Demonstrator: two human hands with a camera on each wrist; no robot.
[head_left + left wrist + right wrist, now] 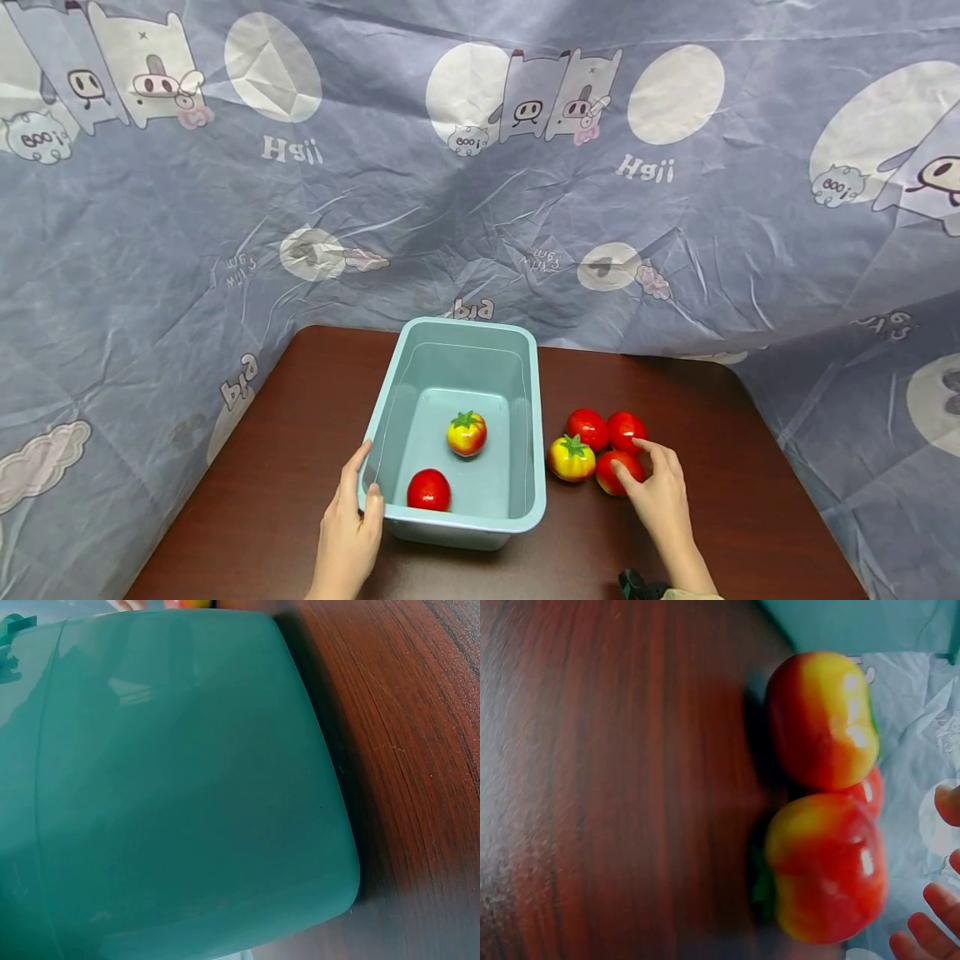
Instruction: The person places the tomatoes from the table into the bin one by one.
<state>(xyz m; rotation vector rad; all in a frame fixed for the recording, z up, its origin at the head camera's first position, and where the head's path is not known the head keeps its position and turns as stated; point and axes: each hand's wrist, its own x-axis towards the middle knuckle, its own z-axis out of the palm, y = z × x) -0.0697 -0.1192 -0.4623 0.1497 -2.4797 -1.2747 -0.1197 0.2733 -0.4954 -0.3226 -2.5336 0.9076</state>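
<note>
Presently poises right hand [663,490] with fingers apart, just right of nearest red fruit [627,462], well right of tub [538,433].

A screened-off tabletop space is seen: a dark wood-grain table [675,396] is bordered at the back and sides by creased grey-blue cloth [450,208] printed with cartoon animals [528,96]. Whether it is home or workplace cannot be told.
</note>
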